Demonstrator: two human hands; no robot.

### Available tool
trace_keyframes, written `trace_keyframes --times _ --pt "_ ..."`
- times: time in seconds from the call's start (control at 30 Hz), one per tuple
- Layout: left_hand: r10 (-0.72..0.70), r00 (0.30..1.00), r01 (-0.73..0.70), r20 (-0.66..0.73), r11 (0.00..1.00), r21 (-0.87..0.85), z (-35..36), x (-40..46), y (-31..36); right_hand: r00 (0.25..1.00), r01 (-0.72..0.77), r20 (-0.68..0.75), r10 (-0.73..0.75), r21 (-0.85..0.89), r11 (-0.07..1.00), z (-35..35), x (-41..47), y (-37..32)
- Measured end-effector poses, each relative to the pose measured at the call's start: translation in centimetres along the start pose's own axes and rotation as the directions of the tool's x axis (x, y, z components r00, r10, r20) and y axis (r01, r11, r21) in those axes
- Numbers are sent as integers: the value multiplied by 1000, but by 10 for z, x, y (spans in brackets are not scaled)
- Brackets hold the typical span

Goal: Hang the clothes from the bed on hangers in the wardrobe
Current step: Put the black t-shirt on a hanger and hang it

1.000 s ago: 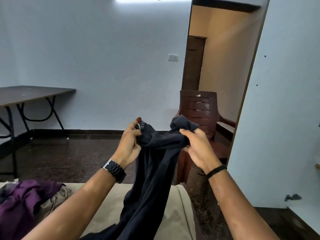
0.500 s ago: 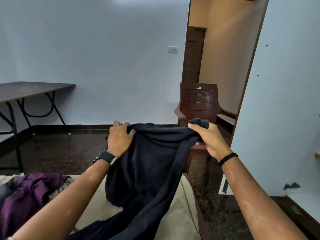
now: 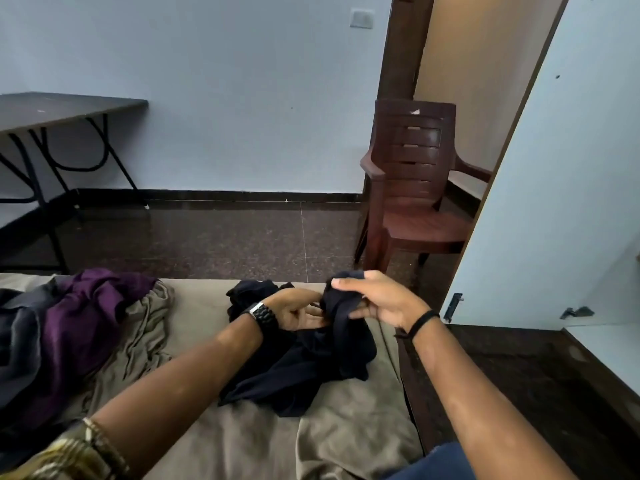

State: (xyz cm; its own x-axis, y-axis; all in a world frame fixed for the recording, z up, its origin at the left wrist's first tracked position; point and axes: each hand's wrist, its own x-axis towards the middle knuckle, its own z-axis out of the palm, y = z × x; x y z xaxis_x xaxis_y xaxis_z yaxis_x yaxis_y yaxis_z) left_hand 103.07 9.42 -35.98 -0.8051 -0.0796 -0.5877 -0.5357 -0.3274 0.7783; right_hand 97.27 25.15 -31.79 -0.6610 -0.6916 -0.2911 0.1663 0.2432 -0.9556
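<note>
Black garment (image 3: 301, 368) lies bunched on bed (image 3: 346, 427), right hand (image 3: 377, 303) pinching it.

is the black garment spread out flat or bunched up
Bunched up: the black garment lies crumpled on the bed, one end gathered in the right hand.

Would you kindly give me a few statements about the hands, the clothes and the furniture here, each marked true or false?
1. The right hand grips the dark garment. True.
2. The dark garment hangs on a hanger. False: it lies crumpled on the bed; no hanger is visible.
3. A purple garment lies on the bed, left of the dark one. True.
4. The brown chair has clothes piled on its seat. False: the seat is bare.
5. The left hand wears no watch. False: a dark watch is on that wrist.
</note>
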Motion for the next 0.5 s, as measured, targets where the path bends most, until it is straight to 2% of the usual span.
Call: trace_keyframes --times 0.1,0.17,0.27,0.33,0.37,0.4,0.47,0.5 --pt "92 985 -98 -146 995 -36 -3 -1 -1 973 -55 222 68 -65 996 4 -5 21" --pt "143 972 -157 -187 986 -60 -6 -7 4 938 -112 317 140 -103 988 7 -7 30" --pt "194 954 -219 -227 972 -89 -13 -13 9 838 -187 449 310 -297 936 11 -11 36" --pt "249 933 -277 -260 958 -76 -18 -13 16 783 -165 471 407 -473 865 15 -10 34" --pt "281 926 -304 -254 951 -58 -19 -15 21 801 -139 436 410 -530 836 16 -9 31" --pt "326 917 -337 -230 941 -10 -20 -20 27 862 -95 369 348 -557 825 18 -6 25" --pt "438 891 -422 -117 896 136 -23 -30 40 993 40 117 32 -568 822 18 1 9" --pt "478 877 -459 -52 864 206 -24 -35 48 983 123 -40 -178 -575 809 16 3 -1"
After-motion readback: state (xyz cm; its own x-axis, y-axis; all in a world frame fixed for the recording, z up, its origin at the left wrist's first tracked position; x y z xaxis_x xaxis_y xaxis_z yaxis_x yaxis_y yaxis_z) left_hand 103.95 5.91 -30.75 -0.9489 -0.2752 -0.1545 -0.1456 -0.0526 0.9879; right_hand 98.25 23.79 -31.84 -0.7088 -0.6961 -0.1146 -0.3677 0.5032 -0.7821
